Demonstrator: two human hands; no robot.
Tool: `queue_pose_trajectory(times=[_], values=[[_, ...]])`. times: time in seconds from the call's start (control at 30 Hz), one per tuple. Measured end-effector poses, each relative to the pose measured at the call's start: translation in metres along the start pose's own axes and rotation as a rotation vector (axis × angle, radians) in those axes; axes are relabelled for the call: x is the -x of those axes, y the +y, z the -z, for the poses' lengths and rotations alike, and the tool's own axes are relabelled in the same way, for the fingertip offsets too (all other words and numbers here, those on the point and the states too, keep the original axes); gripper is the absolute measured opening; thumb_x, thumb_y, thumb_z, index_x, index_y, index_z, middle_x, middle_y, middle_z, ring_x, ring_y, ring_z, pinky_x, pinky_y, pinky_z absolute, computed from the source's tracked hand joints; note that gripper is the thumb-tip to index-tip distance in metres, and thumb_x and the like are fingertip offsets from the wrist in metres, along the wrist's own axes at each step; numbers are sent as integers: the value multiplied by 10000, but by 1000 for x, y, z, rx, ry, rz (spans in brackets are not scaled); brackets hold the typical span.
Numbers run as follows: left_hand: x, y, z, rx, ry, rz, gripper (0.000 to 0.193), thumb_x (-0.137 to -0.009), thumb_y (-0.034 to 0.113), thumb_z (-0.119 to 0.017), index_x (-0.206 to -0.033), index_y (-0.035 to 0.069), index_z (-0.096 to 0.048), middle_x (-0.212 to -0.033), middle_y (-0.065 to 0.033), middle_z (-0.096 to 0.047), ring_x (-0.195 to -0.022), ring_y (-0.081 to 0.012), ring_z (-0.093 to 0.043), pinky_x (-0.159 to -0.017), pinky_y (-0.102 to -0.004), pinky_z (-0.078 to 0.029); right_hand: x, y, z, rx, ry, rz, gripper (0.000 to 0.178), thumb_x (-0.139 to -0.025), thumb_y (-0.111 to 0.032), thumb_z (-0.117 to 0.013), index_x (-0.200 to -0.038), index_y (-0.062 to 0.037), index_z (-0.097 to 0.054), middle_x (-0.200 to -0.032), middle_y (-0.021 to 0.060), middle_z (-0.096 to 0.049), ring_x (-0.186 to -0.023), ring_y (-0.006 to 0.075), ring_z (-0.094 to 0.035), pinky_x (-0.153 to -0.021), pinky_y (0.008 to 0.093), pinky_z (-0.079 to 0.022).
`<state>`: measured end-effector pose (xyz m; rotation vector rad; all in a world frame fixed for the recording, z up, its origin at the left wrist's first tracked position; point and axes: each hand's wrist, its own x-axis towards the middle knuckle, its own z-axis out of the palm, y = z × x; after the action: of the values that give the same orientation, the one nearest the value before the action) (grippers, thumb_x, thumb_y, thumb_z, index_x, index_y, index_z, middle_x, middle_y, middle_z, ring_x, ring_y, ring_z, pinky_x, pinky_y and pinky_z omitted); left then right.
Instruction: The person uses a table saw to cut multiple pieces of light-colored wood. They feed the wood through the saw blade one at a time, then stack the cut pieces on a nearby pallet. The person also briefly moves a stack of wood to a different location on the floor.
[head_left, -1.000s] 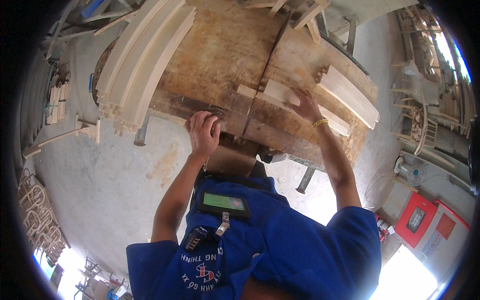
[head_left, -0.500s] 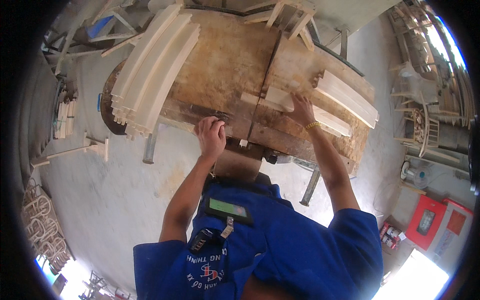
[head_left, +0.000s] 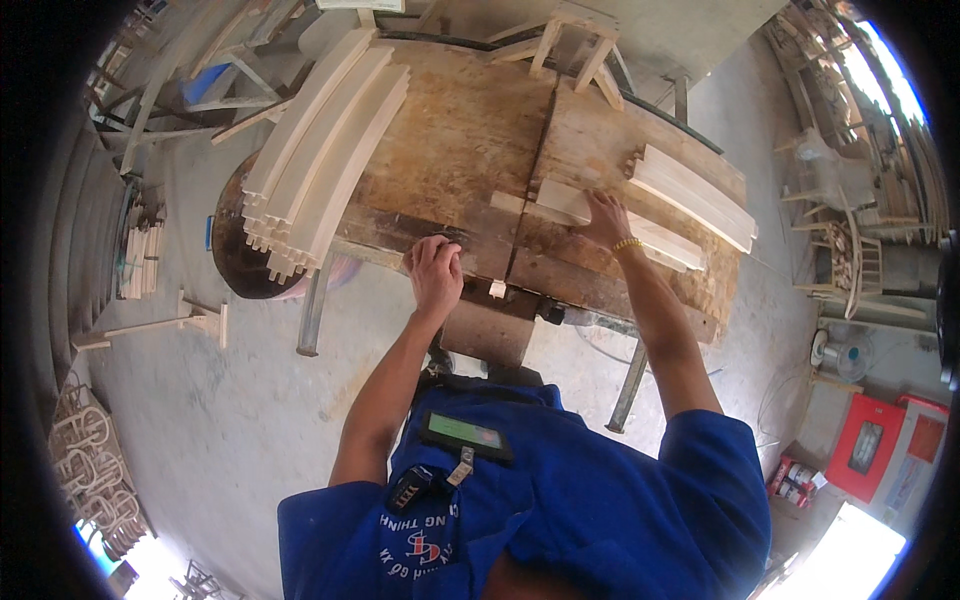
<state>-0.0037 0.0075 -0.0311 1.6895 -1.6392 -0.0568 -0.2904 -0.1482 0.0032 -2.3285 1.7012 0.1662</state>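
A worn brown wooden worktable (head_left: 450,120) stands before me, with a dark narrow slit crossing it from far edge to near edge. My right hand (head_left: 607,222), a yellow bracelet at its wrist, grips a pale wooden slat (head_left: 562,198) right of the slit, fingers over its top and the thumb toward its near side. Another pale strip (head_left: 507,202) lies just left of the slit. At the table's near edge my left hand (head_left: 434,272) is closed, fingers curled; whatever they hold is hidden. A small pale wood offcut (head_left: 497,288) sits at the slit's near end.
Long curved slats (head_left: 325,150) are stacked at the table's left end, overhanging it. More curved slats (head_left: 692,195) lie at its right end. A wooden frame (head_left: 585,50) stands at the far edge. On the floor at left is a wooden stand (head_left: 200,322).
The whole view has shifted slightly. Both hands keep nearly the same places on the table and the slat, and nothing has visibly been picked up or let go.
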Motion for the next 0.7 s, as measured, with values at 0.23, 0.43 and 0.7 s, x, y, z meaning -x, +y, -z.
queue_pose_trajectory(times=[0.23,0.43,0.7], values=[[2,-2,0,-20,-8,-1,164,-732,58,-656,-885,111,-629,-990,-38,-542,-1026,-258,-498,-892,-453,-329,1,-2,1,-4,-12,-17,891,-633,-378,-790,-1381,-103,-391,-1421,118,-399,-1294,348,-365,-1056,479,-308],[3,-2,-2,-22,8,-15,174,-732,57,-657,-889,123,-624,-994,-35,-538,-1031,-258,-495,-892,-454,-326,-2,5,-8,4,16,-12,878,-639,-412,-780,-1375,-120,-402,-1415,102,-403,-1281,347,-379,-1041,495,-320],[2,-4,-4,-1,8,-8,170,-731,47,-657,-878,124,-624,-993,-27,-539,-1029,-255,-493,-893,-455,-323,-6,8,-14,17,45,-8,911,-613,-481,-799,-1365,-138,-416,-1392,79,-423,-1261,333,-401,-1018,523,-330]])
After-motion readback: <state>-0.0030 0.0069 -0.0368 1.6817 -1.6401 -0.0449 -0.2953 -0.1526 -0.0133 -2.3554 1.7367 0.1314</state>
